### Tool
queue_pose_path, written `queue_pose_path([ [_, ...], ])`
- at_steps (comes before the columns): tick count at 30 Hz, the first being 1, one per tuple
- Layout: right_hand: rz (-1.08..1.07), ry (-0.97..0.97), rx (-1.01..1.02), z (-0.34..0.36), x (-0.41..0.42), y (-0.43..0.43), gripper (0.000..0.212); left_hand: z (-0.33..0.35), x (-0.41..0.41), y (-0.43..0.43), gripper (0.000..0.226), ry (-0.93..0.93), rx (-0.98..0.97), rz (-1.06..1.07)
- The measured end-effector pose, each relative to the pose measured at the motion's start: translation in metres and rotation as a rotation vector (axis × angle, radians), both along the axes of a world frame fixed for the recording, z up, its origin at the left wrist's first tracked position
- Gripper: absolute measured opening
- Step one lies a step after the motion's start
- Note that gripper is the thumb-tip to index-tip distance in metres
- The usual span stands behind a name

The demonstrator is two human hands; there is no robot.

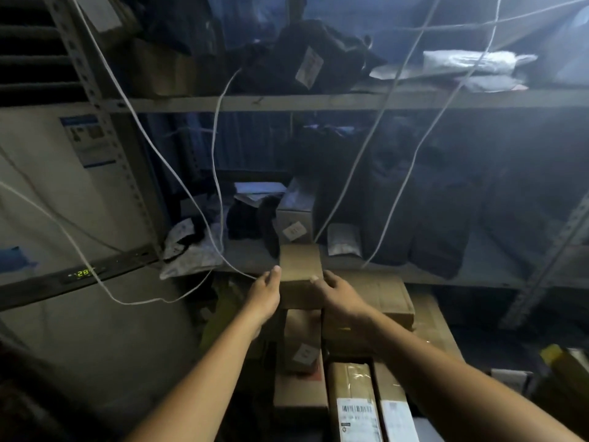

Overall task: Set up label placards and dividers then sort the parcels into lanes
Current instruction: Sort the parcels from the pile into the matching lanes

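Observation:
A small plain brown cardboard box point(299, 266) is held up in front of the middle shelf, between both hands. My left hand point(264, 295) grips its left side, thumb up along the edge. My right hand point(334, 296) holds its right side, with fingertips on the near top edge. Below the hands lies a pile of brown parcels point(350, 393), some with white shipping labels. On the middle shelf point(248, 260) behind the box stands another labelled carton point(294, 218). I see no placards or dividers.
Metal racking holds dark bagged parcels point(424, 215) on the middle shelf and white mailers point(475, 63) on the upper shelf. White cables point(191, 193) hang across the front. A large white appliance with a green display point(83, 273) stands at left.

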State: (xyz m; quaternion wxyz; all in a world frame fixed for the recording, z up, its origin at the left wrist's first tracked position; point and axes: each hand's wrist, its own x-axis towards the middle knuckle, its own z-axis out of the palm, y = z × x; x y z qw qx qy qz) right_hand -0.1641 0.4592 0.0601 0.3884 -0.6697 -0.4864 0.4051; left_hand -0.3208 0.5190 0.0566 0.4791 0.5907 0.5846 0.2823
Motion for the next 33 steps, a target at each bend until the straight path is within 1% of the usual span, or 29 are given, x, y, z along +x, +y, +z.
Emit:
queue_pose_path([
  [2,-0.01,0.033,0.0,-0.003,-0.003,0.001,0.05,-0.003,-0.001,-0.001,0.06,-0.049,-0.025,-0.013],
  [5,-0.047,0.068,0.02,-0.005,-0.004,-0.001,0.039,-0.003,0.0,-0.005,0.061,-0.085,-0.036,-0.004],
  [8,-0.165,0.059,0.041,-0.01,-0.001,-0.007,0.042,-0.003,-0.004,-0.009,0.057,-0.096,-0.019,0.035],
  [11,-0.253,0.074,0.017,-0.013,0.006,-0.017,0.041,-0.001,-0.01,-0.013,0.057,-0.08,-0.025,0.075],
  [13,-0.244,0.105,-0.009,-0.012,0.008,-0.024,0.041,0.0,-0.011,-0.016,0.057,-0.09,-0.073,0.07],
  [16,-0.15,0.163,-0.055,-0.005,0.003,-0.035,0.035,0.0,-0.009,-0.023,0.05,-0.155,-0.136,0.0],
  [19,-0.101,0.197,-0.056,0.004,-0.003,-0.044,0.03,0.009,-0.007,-0.031,0.044,-0.206,-0.124,-0.03],
  [21,-0.114,0.236,-0.02,0.013,-0.002,-0.047,0.026,0.021,-0.009,-0.036,0.043,-0.24,-0.109,-0.02],
  [24,-0.175,0.205,0.067,0.034,-0.001,-0.054,0.019,0.042,-0.012,-0.042,0.044,-0.317,-0.095,0.003],
  [27,-0.202,0.222,0.123,0.048,0.003,-0.061,0.014,0.058,-0.015,-0.05,0.038,-0.393,-0.052,-0.016],
  [28,-0.206,0.233,0.14,0.052,0.004,-0.064,0.014,0.062,-0.016,-0.053,0.036,-0.411,-0.041,-0.029],
  [30,-0.229,0.26,0.158,0.057,0.006,-0.069,0.025,0.067,-0.018,-0.057,0.033,-0.46,-0.026,-0.06],
  [33,-0.267,0.322,0.171,0.061,0.01,-0.076,0.037,0.07,-0.02,-0.064,0.038,-0.483,0.004,-0.114],
])
